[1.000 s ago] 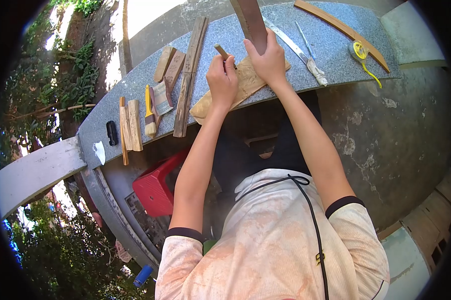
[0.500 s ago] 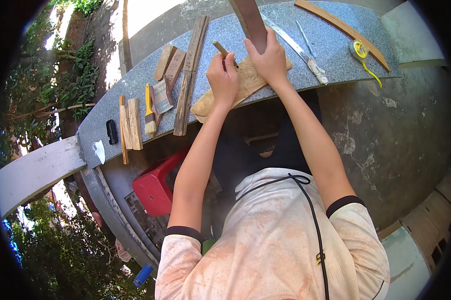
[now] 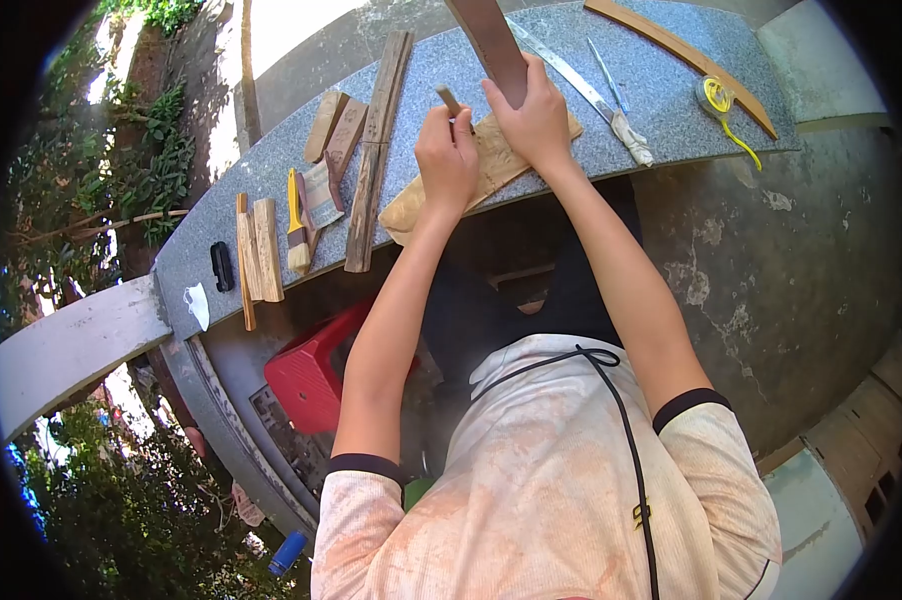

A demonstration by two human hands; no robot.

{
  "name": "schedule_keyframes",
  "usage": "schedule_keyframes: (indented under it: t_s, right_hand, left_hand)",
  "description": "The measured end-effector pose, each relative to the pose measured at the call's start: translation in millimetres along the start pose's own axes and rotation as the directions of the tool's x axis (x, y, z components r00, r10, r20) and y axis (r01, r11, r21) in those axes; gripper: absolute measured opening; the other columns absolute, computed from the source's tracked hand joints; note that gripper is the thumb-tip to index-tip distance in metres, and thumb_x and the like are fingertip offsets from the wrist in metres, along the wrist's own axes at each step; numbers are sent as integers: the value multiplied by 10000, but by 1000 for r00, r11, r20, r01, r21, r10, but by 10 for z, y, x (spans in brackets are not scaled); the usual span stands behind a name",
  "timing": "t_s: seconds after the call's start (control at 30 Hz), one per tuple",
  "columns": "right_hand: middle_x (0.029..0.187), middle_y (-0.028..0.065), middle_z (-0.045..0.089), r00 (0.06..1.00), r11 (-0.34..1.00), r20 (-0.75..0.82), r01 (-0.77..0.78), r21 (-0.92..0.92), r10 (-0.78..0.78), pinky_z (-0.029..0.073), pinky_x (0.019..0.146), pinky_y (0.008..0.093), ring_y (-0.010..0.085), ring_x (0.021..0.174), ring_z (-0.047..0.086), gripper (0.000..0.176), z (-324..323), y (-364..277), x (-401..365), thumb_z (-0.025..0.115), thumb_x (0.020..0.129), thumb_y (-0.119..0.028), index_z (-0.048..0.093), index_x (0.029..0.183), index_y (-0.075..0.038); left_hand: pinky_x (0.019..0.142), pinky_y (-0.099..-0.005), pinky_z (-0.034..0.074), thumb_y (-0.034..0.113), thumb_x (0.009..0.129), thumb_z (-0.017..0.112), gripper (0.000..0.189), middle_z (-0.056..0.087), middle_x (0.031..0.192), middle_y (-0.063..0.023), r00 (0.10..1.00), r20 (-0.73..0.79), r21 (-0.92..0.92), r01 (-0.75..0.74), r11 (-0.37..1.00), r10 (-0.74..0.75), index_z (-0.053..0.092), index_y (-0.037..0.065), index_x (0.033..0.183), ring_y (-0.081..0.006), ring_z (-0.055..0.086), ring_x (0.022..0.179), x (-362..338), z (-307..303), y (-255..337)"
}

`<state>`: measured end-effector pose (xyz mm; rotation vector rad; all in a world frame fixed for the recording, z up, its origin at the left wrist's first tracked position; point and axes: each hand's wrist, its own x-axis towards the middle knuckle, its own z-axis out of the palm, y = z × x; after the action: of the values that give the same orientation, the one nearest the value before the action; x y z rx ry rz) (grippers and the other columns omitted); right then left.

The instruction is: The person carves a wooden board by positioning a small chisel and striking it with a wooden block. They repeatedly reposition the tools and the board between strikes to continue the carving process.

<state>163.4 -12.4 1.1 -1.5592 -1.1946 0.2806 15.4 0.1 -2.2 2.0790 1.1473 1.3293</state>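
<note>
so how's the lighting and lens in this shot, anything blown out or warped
Head view: strong fisheye, black rounded borders; head view: pale ground beyond the table blown out, glaring patches among the leaves; head view: left hand and right hand well lit, dark trousers in shade with little detail.

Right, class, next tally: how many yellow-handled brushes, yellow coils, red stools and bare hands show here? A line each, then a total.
Yellow-handled brush: 1
Yellow coil: 1
Red stool: 1
Bare hands: 2; left hand gripping a short rod, right hand a brown board
Total: 5
</note>
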Motion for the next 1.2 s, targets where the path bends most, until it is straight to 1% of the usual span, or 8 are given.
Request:
schedule_keyframes:
  t_s: [0.2, 0.3, 0.4, 0.5, 0.6, 0.8, 0.93, 1.2]
  right_hand:
    - [1107, 232, 765, 1000, 1000, -4, 2, -2, -2, 597, 860, 471, 413, 1014, 759, 541, 0, -12, 6, 807, 960, -328, 581, 1346, -23]
    - [1120, 239, 748, 1000, 1000, -5, 5, 3, -5, 601, 838, 511, 441, 1003, 750, 540, 3, -3, 4, 776, 961, -341, 570, 1360, -41]
    - [1123, 239, 747, 1000, 1000, -4, 12, 15, -12, 601, 839, 513, 440, 1006, 750, 543, 6, -3, 9, 778, 959, -343, 571, 1360, -41]
    - [1124, 237, 748, 1000, 1000, -8, 12, 5, -12, 601, 840, 514, 442, 1006, 750, 546, 3, -17, 6, 778, 958, -345, 571, 1362, -40]
    - [1124, 236, 748, 1000, 1000, -10, 2, 1, -2, 599, 848, 517, 444, 1009, 748, 548, -12, -26, -5, 780, 958, -345, 571, 1364, -41]
    - [1107, 250, 761, 1000, 999, 4, 1, -55, -1, 595, 869, 479, 424, 1026, 753, 580, -12, -10, 0, 810, 960, -358, 571, 1362, -14]
    - [1141, 250, 743, 1000, 1000, -4, 12, -27, -12, 597, 868, 516, 452, 1027, 740, 563, -5, -23, 10, 783, 958, -338, 558, 1371, -29]
    - [1121, 253, 754, 1000, 1000, -10, 21, -20, -22, 593, 864, 490, 440, 1021, 750, 552, -7, -52, 0, 820, 948, -310, 574, 1345, -17]
  left_hand:
    - [656, -466, 496, 71, 1051, 657, 80, 644, 874, -179, 990, 14, 62, -138, 989, 137, 642, -3, 1024, -394, 647, 761, -4, -20, -3]
    - [669, -427, 529, 83, 1057, 659, 81, 673, 861, -143, 956, 38, -30, 293, 956, -292, 680, 7, 1039, -329, 697, 776, 18, -16, -17]
    - [653, -494, 508, 56, 1048, 663, 64, 655, 912, -172, 989, 38, 81, -143, 986, 141, 636, -1, 1048, -389, 660, 764, -1, -26, 5]
    - [642, -488, 509, 60, 1049, 663, 62, 656, 913, -167, 985, 40, 57, -170, 984, 168, 638, 5, 1045, -377, 667, 761, -22, -29, 27]
    - [648, -481, 520, 46, 1041, 669, 47, 651, 920, -166, 985, 48, -19, 167, 986, -166, 640, 14, 1059, -377, 666, 763, -25, -10, -4]
    - [629, -406, 528, 79, 1060, 656, 87, 693, 902, -152, 926, 10, 21, -377, 926, 377, 675, -6, 1066, -271, 682, 661, -26, 40, 135]
    - [562, -353, 519, 152, 1082, 666, 158, 690, 863, -102, 947, -137, -152, 270, 951, -291, 687, -1, 1050, -203, 681, 632, 34, -30, -68]
    - [552, -280, 500, 209, 1033, 776, 278, 716, 761, -64, 913, -127, -273, 343, 899, -387, 624, 4, 924, -87, 656, 608, 61, -21, 4]
